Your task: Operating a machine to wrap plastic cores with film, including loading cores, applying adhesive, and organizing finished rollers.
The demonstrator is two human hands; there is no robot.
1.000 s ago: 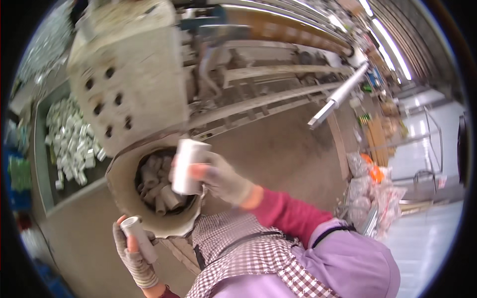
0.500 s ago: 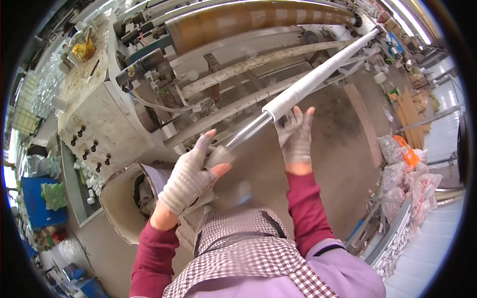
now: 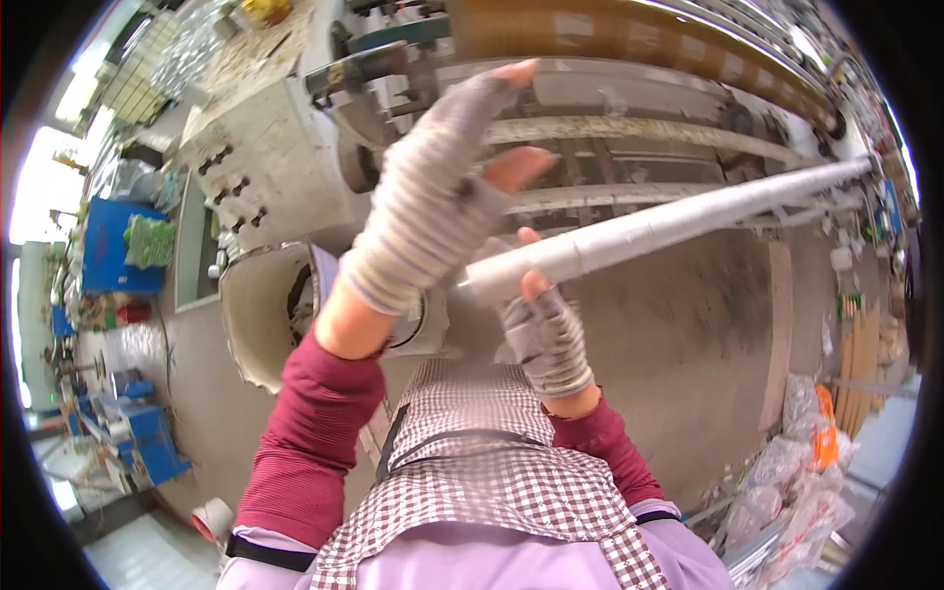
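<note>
A long white roll slants from the far right toward me, its near end a little right of the middle. My right hand, in a grey fingerless glove, holds this end from below. Its thumb lies on the near side, and a fingertip shows beyond the far side. My left hand, in a striped fingerless glove, is raised above and left of the roll's end. Its fingers are stretched and apart, with nothing in them. Blur hides whether the metal rod sticks out of the roll.
A machine with a large brown roller and pale crossbars stands ahead. Its control cabinet with black knobs is at left. A torn-edged drum stands left of my apron. Plastic bags lie at lower right, near brown strips.
My left hand has risen from beside the bare rod. My right hand has come nearer me and closed round the roll's end. The rod's bare length no longer shows, and the whole view has turned.
</note>
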